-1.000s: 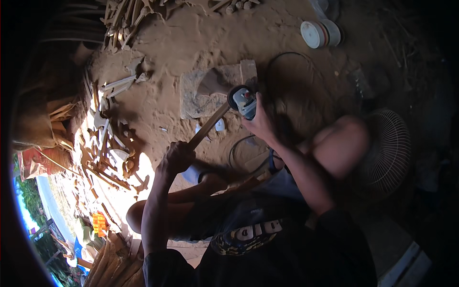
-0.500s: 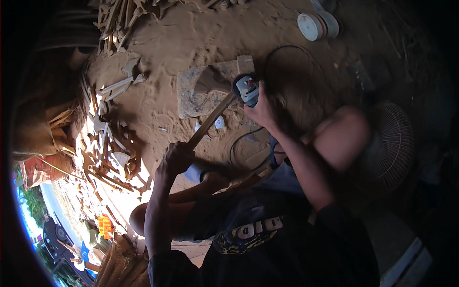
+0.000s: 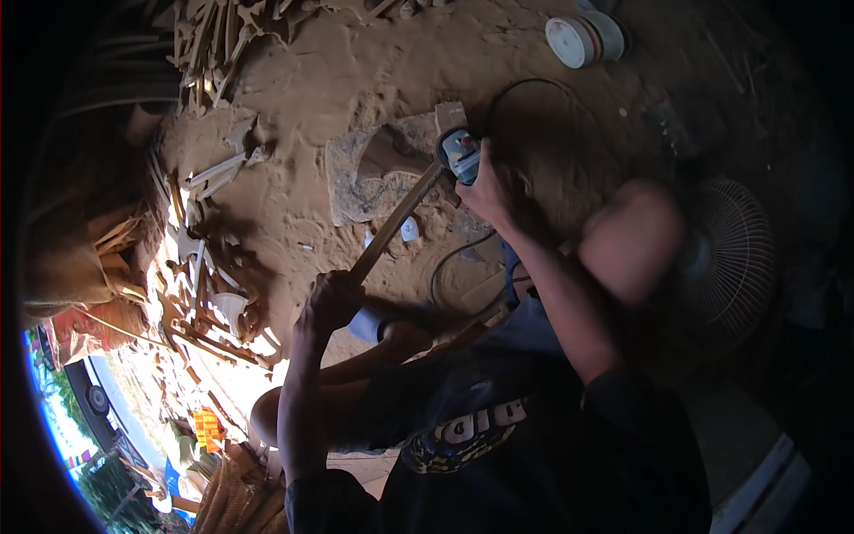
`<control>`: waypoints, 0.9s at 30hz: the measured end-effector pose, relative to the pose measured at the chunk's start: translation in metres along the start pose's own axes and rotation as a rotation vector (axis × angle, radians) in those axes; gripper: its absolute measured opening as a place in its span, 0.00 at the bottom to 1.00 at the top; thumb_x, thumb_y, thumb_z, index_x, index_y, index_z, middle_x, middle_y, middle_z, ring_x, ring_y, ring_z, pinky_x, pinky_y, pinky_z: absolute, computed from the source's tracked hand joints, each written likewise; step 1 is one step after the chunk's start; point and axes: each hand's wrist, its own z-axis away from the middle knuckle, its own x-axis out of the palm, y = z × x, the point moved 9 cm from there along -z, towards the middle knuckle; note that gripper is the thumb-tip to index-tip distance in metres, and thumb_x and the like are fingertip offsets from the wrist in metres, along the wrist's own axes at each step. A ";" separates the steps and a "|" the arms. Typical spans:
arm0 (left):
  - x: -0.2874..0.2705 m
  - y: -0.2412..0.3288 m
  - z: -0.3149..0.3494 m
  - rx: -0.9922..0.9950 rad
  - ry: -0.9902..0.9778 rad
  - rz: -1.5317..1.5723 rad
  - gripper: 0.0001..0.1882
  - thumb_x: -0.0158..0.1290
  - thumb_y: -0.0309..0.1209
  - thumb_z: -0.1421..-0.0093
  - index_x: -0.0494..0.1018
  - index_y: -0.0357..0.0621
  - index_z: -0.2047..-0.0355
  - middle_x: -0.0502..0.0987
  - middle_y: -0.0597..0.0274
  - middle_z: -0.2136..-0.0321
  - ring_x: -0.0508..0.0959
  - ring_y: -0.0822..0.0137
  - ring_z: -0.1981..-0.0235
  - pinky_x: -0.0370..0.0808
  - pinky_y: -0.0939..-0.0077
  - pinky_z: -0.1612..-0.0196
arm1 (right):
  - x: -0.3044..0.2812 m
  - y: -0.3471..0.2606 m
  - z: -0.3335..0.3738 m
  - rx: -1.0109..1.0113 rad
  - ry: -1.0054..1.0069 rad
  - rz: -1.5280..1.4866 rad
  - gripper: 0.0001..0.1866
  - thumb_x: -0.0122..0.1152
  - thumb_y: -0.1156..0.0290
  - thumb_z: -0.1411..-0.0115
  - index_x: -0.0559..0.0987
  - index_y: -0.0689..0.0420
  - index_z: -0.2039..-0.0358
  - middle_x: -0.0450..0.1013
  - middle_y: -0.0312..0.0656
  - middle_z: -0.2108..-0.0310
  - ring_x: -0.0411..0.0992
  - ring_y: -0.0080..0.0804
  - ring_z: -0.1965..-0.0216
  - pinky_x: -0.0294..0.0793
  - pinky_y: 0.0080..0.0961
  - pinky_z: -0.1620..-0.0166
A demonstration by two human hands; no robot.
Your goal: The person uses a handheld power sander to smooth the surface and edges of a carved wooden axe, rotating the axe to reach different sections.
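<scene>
A brown axe (image 3: pixel 389 233) with a long handle lies slantwise, its broad dusty head resting on a flat stone block (image 3: pixel 345 191). My left hand (image 3: pixel 331 300) is closed round the near end of the handle. My right hand (image 3: pixel 487 191) grips a grey angle grinder (image 3: pixel 461 158) with a red button. The grinder's front sits against the handle close to the axe head; its disc is mostly hidden, so I cannot tell whether it touches. A black cord (image 3: pixel 436 274) loops on the sand near the grinder.
Light-coloured handles and axe-shaped pieces (image 3: pixel 200 258) lie piled at the left, with more sticks (image 3: pixel 213 53) at the far left. A white tub (image 3: pixel 571 42) lies on its side at the far right. A round fan (image 3: pixel 729 258) stands by my right knee. Sandy ground (image 3: pixel 294 178) surrounds the block.
The view has shifted slightly. Both hands keep their holds on the axe and the grinder, and the grinder has stayed at nearly the same place on the handle.
</scene>
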 end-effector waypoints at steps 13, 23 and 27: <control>0.055 -0.046 -0.047 0.052 -0.235 0.237 0.15 0.60 0.37 0.39 0.81 0.42 0.56 0.83 0.43 0.72 0.84 0.48 0.75 0.79 0.52 0.70 | -0.063 -0.031 0.013 -0.028 0.089 -0.077 0.49 0.73 0.60 0.47 0.62 0.68 0.29 0.74 0.68 0.44 0.76 0.64 0.45 0.77 0.51 0.43; -0.019 -0.039 -0.022 -0.242 0.213 -0.073 0.14 0.49 0.34 0.37 0.82 0.46 0.59 0.84 0.41 0.66 0.85 0.37 0.62 0.81 0.43 0.58 | -0.012 -0.046 0.046 -0.210 -0.078 -0.109 0.51 0.74 0.59 0.47 0.60 0.65 0.29 0.76 0.66 0.49 0.78 0.62 0.49 0.78 0.50 0.47; -0.025 -0.032 -0.008 -0.238 0.385 -0.155 0.13 0.50 0.34 0.36 0.83 0.47 0.59 0.85 0.41 0.66 0.85 0.40 0.60 0.81 0.43 0.56 | 0.013 -0.065 0.050 -0.250 -0.184 -0.227 0.54 0.75 0.61 0.46 0.54 0.66 0.26 0.73 0.68 0.42 0.75 0.62 0.41 0.75 0.46 0.40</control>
